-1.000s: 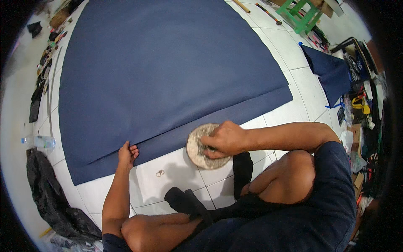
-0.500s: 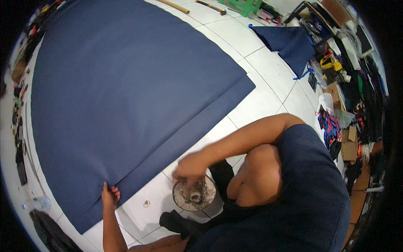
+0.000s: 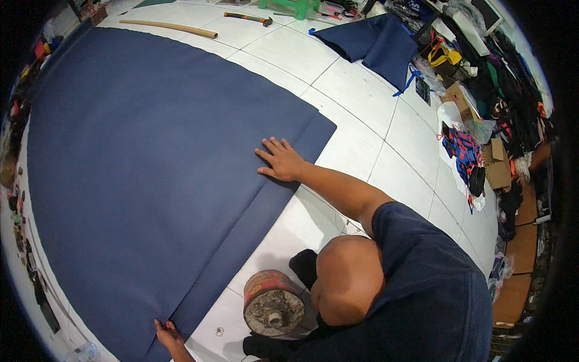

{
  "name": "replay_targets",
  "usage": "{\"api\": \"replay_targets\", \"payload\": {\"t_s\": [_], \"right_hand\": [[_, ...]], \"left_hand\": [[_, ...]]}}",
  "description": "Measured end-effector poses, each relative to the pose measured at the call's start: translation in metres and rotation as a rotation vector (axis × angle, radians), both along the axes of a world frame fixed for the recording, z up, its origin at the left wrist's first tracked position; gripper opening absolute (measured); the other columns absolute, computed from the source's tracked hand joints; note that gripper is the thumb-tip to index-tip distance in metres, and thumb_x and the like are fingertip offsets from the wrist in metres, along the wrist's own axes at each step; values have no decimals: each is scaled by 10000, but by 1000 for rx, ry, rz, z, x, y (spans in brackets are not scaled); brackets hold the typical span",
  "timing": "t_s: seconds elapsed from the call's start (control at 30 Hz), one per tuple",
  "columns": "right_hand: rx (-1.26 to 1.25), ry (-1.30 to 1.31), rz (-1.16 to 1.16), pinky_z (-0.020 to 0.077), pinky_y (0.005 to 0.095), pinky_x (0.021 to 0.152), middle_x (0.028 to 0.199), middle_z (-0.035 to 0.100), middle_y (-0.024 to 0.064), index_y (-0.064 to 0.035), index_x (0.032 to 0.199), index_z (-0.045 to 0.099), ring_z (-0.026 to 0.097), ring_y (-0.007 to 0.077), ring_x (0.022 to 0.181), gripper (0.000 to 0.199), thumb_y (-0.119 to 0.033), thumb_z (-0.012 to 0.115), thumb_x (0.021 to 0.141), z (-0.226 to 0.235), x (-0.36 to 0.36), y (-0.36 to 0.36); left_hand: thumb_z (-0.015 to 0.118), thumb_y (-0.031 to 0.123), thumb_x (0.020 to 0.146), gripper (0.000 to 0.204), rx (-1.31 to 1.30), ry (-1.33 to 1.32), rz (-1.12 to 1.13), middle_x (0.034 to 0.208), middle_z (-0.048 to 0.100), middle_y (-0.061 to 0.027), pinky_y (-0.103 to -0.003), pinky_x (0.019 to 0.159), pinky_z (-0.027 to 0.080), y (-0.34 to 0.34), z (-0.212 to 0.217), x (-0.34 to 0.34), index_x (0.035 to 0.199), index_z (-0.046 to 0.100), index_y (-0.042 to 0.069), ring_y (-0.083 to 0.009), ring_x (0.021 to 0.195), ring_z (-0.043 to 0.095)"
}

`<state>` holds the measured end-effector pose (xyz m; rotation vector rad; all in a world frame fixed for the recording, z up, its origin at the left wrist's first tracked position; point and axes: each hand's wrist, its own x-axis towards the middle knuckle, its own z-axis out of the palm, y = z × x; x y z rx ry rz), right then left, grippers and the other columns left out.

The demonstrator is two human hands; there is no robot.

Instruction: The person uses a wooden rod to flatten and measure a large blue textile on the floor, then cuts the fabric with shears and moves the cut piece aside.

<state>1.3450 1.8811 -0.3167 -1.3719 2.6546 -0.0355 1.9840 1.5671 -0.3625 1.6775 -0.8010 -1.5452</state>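
A large dark blue fabric sheet (image 3: 145,151) lies over the floor, with a folded strip along its near right edge. My right hand (image 3: 282,160) rests flat on the sheet close to that fold, fingers spread and holding nothing. At the lower left, my left hand (image 3: 170,335) is closed on the sheet at the fold line, thumb on top; its lower fingers are partly hidden. Between my feet and the sheet stands a round can (image 3: 274,304) with reddish sides, a grimy crusted top and a short spout. A small ring-like bit (image 3: 219,331) lies beside it.
Beyond the sheet lie a wooden stick (image 3: 169,27), a hammer (image 3: 248,19) and a green stool (image 3: 291,7). Another dark blue piece (image 3: 371,48) lies at the far right. Cartons (image 3: 497,164), patterned cloth (image 3: 464,149) and clutter line the right side.
My right hand has left the can top and now lies spread on the sheet, farther away. My left hand keeps its hold at the fold. The whole view has shifted.
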Motion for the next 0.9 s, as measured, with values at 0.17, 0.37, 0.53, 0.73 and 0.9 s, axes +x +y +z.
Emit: {"api": "replay_targets", "payload": {"t_s": [0.17, 0.37, 0.53, 0.73, 0.9], "right_hand": [[46, -124, -16, 174, 567, 1191, 1605, 220, 181, -189, 1543, 301, 176, 380, 1492, 716, -637, 343, 985, -1, -3, 32], [-12, -94, -1, 179, 572, 1186, 1605, 221, 180, -190, 1539, 313, 176, 382, 1491, 725, -644, 366, 976, 3, 21, 33], [40, -94, -37, 178, 567, 1189, 1607, 219, 177, -189, 1539, 313, 175, 381, 1492, 719, -629, 389, 976, -3, 30, 91], [46, -101, -47, 151, 545, 1203, 1616, 199, 162, -197, 1551, 283, 145, 365, 1501, 713, -620, 374, 984, -1, 40, 83], [62, -140, -53, 132, 533, 1210, 1621, 192, 152, -201, 1557, 269, 128, 357, 1506, 705, -612, 363, 991, 8, 42, 80]], "left_hand": [[665, 287, 950, 314, -12, -185, 65, 800, 570, -87, -264, 500, 448, 20, -3, -14, 898, 567, -6, -169, 624, 524], [664, 272, 940, 330, -154, -498, -50, 728, 563, -87, -308, 489, 432, 31, -25, 47, 819, 525, -1, -170, 583, 510], [720, 263, 900, 445, -287, -845, -294, 916, 697, -235, -416, 746, 508, 95, 26, -12, 973, 644, -169, -270, 768, 600], [729, 255, 883, 439, -429, -849, -262, 858, 685, -235, -432, 662, 519, 101, 24, 7, 918, 626, -170, -282, 704, 605], [706, 204, 890, 388, -326, -644, -166, 838, 660, -211, -402, 626, 521, 92, 6, 22, 943, 603, -166, -263, 726, 603]]}}
